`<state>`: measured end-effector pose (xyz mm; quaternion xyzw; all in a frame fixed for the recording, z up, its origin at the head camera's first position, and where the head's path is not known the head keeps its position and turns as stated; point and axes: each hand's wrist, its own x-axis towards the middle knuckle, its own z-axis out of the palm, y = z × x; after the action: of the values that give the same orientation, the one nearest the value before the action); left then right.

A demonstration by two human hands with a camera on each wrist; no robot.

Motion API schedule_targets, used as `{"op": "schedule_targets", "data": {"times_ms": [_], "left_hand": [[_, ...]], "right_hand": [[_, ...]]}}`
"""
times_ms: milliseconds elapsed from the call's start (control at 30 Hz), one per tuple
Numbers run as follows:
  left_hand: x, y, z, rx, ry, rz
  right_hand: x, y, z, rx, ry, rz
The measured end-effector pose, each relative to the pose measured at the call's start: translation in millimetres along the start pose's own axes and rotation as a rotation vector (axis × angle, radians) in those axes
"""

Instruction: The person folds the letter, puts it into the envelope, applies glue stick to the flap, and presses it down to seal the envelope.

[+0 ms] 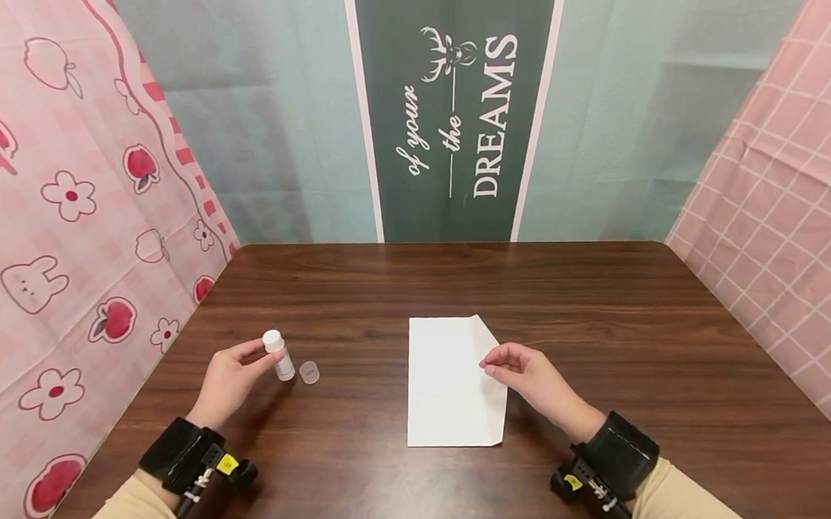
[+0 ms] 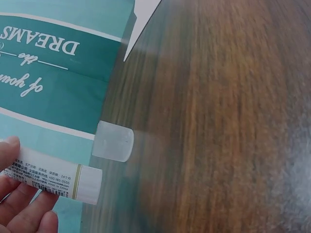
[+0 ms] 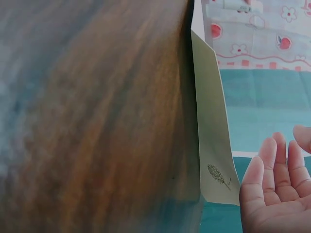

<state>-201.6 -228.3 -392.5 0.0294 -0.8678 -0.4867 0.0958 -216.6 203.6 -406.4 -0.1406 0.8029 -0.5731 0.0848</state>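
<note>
The glue stick [image 1: 284,367], lower left of the frame, sits pinched in my left hand [image 1: 228,379]; it looks light, firm, best held mid-barrel. Its cap [image 1: 310,373] lies just beside. At centre, the envelope [image 1: 444,380] looks thin, easily creased; my right hand [image 1: 536,382], loosely bent, is at its right edge, touching or not I can't tell.

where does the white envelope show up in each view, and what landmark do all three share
Head: the envelope lies below centre, slightly right.
Left wrist: a pointed part of the envelope, top edge, just left of centre.
Right wrist: the envelope, a tall strip right of centre.
Shared landmark: the brown table.
</note>
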Motion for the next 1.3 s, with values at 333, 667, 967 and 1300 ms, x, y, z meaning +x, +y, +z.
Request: {"op": "schedule_targets", "data": {"times_ms": [333,667,967,1300], "left_hand": [[4.0,-11.6,2.9,0.073,-0.015,-0.005],[4.0,-13.5,7.6,0.125,-0.022,0.021],[1.3,-9.2,6.9,0.127,-0.041,0.063],[-11.1,50.7,49.5,0.307,-0.070,0.511]], "right_hand": [[-2,2,-3,0.011,0.011,0.010],[-1,3,-5,0.007,0.022,0.013],[-3,2,-9,-0.004,0.088,0.035],[-1,10,-14,0.006,0.222,0.092]]}}
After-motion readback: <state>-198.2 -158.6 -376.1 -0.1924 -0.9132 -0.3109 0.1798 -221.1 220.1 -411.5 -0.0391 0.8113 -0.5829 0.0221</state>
